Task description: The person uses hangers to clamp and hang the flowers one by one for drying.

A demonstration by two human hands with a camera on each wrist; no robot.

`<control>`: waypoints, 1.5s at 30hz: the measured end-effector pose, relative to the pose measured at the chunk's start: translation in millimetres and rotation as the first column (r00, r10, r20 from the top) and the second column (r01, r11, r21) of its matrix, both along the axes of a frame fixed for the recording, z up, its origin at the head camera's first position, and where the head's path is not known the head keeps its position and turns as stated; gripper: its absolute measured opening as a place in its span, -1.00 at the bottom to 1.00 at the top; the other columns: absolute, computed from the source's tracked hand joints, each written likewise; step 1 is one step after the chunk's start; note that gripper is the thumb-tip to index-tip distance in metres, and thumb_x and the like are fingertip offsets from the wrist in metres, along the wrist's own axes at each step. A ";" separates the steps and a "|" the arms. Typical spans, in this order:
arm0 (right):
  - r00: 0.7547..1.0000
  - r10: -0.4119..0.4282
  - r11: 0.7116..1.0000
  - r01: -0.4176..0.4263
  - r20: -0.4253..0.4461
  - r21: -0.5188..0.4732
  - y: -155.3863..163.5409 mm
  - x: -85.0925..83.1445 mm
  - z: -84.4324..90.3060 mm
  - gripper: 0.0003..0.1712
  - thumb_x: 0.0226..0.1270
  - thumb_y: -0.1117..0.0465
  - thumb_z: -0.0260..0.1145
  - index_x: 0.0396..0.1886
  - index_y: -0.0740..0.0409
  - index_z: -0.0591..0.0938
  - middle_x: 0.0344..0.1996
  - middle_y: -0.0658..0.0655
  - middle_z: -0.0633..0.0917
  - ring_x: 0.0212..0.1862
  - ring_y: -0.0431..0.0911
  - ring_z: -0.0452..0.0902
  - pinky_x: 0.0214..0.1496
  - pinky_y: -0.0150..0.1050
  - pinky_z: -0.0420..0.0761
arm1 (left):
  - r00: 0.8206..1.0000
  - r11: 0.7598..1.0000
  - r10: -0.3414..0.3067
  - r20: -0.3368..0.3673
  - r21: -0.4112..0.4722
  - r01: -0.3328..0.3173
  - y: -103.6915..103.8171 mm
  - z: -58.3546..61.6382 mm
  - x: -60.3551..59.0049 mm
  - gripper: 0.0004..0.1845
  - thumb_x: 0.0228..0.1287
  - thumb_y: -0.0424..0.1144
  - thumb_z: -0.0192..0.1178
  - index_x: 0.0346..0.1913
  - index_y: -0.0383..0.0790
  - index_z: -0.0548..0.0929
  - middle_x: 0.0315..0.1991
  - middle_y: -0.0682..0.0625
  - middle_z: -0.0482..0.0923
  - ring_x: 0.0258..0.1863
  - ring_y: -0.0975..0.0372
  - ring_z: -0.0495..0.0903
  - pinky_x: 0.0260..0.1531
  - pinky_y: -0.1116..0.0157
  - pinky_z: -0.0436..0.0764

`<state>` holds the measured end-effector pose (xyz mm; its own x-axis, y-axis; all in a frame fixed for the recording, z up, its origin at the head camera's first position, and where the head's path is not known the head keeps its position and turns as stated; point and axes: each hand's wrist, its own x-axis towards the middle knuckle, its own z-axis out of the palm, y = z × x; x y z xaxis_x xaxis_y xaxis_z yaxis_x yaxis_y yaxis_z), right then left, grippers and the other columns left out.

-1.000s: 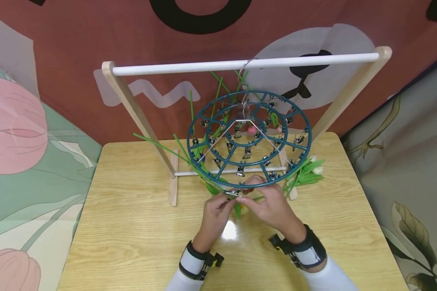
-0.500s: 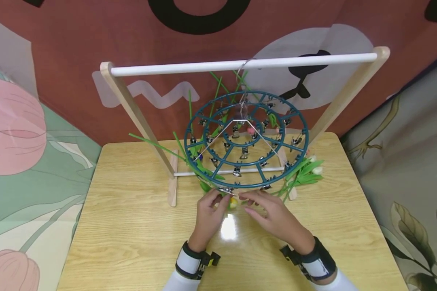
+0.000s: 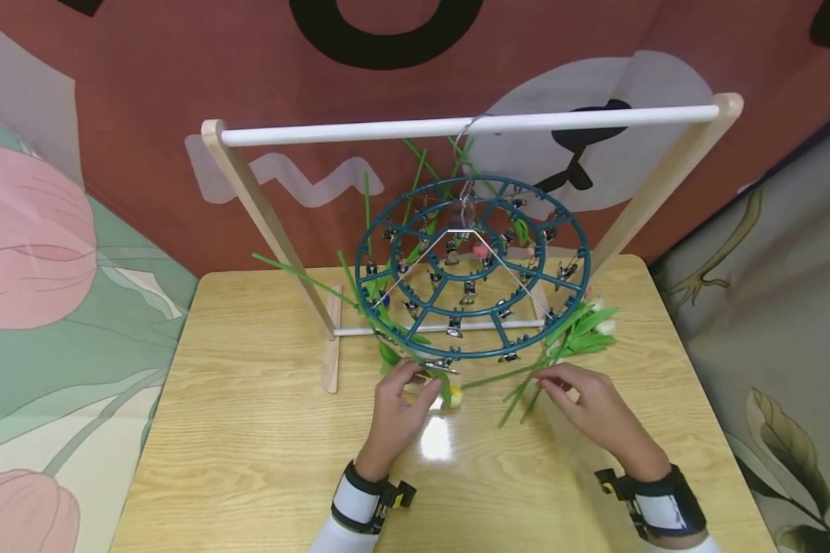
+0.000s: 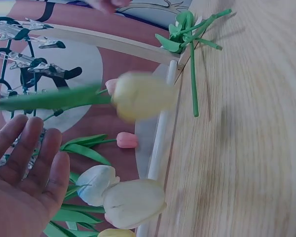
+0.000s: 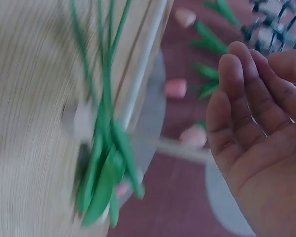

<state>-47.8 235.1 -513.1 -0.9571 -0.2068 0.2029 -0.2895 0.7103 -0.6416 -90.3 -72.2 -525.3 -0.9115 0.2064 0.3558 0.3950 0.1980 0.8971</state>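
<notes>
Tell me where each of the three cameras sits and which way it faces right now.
Head: looks forward and down at the wooden table, wooden rack and teal round clip hanger; shows both forearms, left hand and right hand.
Left wrist: low beside the table, faces along it toward the rack base; shows the left hand's open fingers and a yellow tulip.
Right wrist: blurred, faces the green stems; shows the right hand's open palm.
Shared: the hanger's clips appear in all three.

Right-wrist view is motion-blurred: the green stems (image 5: 106, 148) smear together. In the left-wrist view the yellow tulip (image 4: 140, 95) is blurred, and the left hand (image 4: 19, 182) is cut off at the frame's edge.
</notes>
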 end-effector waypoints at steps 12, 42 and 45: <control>0.979 -0.182 0.980 0.173 0.087 0.102 50.0 -21.5 -33.1 -0.77 0.55 0.35 0.21 0.08 0.24 0.69 -0.08 0.20 0.74 -0.07 0.07 0.67 -0.17 -0.03 0.75 | 0.990 0.991 -0.136 -0.025 -0.018 0.135 -8.9 -2.1 0.4 -0.88 0.42 -0.41 0.26 -0.25 -0.25 0.79 -0.30 -0.09 0.79 -0.31 0.19 0.75 -0.22 0.30 0.77; 0.981 0.175 0.737 -0.076 -0.081 0.672 54.3 -72.3 -54.8 -0.51 0.26 0.50 0.40 0.16 0.06 0.71 0.13 0.25 0.70 0.11 0.21 0.56 -0.11 0.09 0.67 | 0.773 0.713 -0.553 0.310 -0.304 0.632 32.1 8.1 12.3 -0.46 0.61 0.07 0.05 0.48 -0.10 0.44 0.24 0.07 0.67 0.24 0.30 0.63 0.29 0.27 0.61; 0.978 0.182 0.725 -0.067 -0.097 0.685 53.8 -75.6 -57.3 -0.52 0.23 0.50 0.43 0.12 0.07 0.71 0.15 0.29 0.67 0.17 0.24 0.55 -0.11 0.12 0.67 | 0.784 0.707 -0.550 0.287 -0.339 0.621 36.1 11.0 12.0 -0.46 0.61 0.07 0.05 0.47 -0.12 0.45 0.31 0.02 0.62 0.28 0.28 0.60 0.31 0.30 0.59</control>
